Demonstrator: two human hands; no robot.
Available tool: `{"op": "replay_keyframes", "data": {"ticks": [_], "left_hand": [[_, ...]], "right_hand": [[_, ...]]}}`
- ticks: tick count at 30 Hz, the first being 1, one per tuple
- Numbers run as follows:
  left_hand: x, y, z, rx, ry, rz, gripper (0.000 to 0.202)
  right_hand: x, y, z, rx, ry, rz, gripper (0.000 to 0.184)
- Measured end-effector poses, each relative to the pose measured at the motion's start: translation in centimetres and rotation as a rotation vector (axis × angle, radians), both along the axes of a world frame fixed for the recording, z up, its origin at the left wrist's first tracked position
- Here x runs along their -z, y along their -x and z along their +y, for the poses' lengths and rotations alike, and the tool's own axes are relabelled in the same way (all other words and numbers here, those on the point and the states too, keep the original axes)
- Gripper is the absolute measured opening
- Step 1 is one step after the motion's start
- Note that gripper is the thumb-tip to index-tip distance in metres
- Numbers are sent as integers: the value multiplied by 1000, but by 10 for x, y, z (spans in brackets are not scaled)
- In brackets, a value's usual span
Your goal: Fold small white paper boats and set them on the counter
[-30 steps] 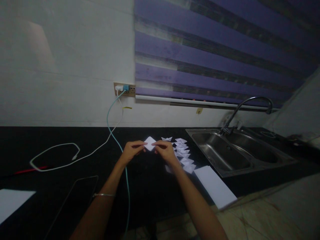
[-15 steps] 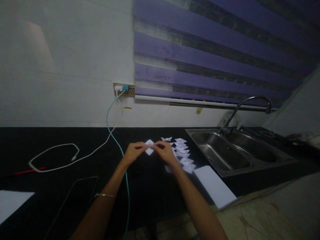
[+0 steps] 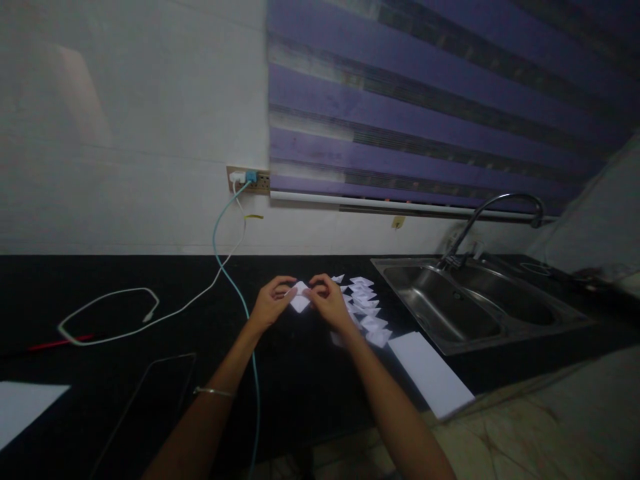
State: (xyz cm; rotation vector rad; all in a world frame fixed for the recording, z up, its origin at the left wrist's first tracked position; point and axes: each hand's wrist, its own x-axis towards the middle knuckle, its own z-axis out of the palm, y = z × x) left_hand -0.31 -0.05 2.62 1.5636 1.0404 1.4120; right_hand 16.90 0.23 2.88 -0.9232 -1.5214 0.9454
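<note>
A small folded white paper piece (image 3: 300, 298) is pinched between my left hand (image 3: 271, 305) and my right hand (image 3: 329, 302), just above the black countertop (image 3: 150, 333). Both hands have their fingers closed on the paper's edges. Several finished folded white paper shapes (image 3: 366, 308) lie in a row right of my right hand. A white paper stack (image 3: 430, 373) rests near the counter's front edge, beside them.
A steel sink (image 3: 450, 307) with a curved tap (image 3: 500, 207) sits at the right. White cable (image 3: 120, 313) and teal cable (image 3: 230, 267) run from a wall socket (image 3: 247, 178). A dark phone (image 3: 150, 393) and a white sheet (image 3: 25, 407) lie at the left.
The paper has gone from a flat diamond to a smaller, more folded shape. Both hands have drawn closer together and slightly up.
</note>
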Motion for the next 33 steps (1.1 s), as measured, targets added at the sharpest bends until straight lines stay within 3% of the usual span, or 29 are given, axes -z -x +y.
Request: {"op": "replay_keyframes", "data": {"ticks": [5, 12, 20, 24, 27, 33], "left_hand": [[1, 0, 2, -12, -60, 31, 32], [6, -1, 5, -7, -85, 50, 24], [11, -1, 6, 64, 21, 14, 39], [10, -1, 4, 169, 17, 160, 33], [9, -3, 1, 181, -24, 222, 36], [7, -5, -2, 166, 8, 158, 42]], "right_hand": [[2, 1, 4, 34, 38, -32, 37], [8, -2, 9, -68, 139, -79, 35], [7, 0, 9, -36, 63, -20, 29], [8, 1, 8, -42, 16, -78, 26], [7, 1, 7, -40, 2, -104, 27], [1, 2, 3, -22, 53, -61, 33]]}}
